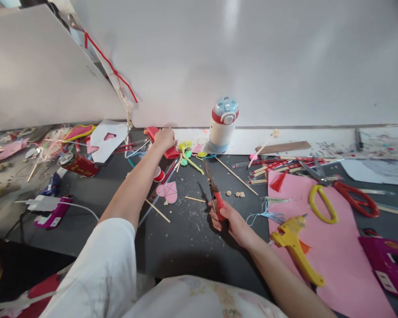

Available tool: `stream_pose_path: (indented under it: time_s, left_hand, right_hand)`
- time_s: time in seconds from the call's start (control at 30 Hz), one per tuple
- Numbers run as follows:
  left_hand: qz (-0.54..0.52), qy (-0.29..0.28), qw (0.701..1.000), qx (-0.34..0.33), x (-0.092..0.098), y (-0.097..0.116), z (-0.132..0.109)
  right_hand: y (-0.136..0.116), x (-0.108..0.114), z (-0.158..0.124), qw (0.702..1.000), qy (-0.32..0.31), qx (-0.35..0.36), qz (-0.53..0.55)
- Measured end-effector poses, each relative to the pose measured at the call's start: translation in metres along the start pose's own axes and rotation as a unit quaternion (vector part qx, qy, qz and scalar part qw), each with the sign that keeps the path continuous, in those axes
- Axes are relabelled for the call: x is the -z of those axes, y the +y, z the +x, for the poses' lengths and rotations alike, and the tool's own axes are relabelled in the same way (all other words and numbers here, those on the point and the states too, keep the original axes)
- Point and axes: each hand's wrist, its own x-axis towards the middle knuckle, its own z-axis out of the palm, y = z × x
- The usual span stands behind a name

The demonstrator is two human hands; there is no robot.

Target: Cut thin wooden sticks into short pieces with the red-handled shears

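My left hand (165,139) reaches to the back of the dark table, its fingers curled down over a red piece (171,153) that shows on both sides of it. Whatever the fingers grip is hidden. Near it lie yellow and green twisted pipe cleaners (186,154), a red spool (158,175) and a pink paper heart (167,191) with dark lines. Nearer the front, my right hand (230,221) is closed around red-handled pliers (218,198), whose narrow metal jaws point away from me. Thin sticks (195,199) and small beige bits (239,194) lie beside them.
A white bottle (223,126) with a blue lid stands at the back against a white board (268,66). To the right, a yellow glue gun (296,249) and yellow-handled scissors (322,204) rest on pink paper (338,269). On the left lies a red can (81,165).
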Motion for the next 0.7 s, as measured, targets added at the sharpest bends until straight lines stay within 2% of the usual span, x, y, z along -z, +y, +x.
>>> stream_pose_path:
  time_s: [0.27, 0.7]
  left_hand:
    - [0.004, 0.001, 1.0, 0.018, 0.001, 0.009, 0.002]
    - [0.002, -0.026, 0.999, 0.022, -0.006, 0.008, 0.009]
  right_hand:
    - [-0.005, -0.003, -0.002, 1.0, 0.002, 0.005, -0.029]
    - [-0.012, -0.008, -0.003, 0.998, 0.01, 0.006, -0.054]
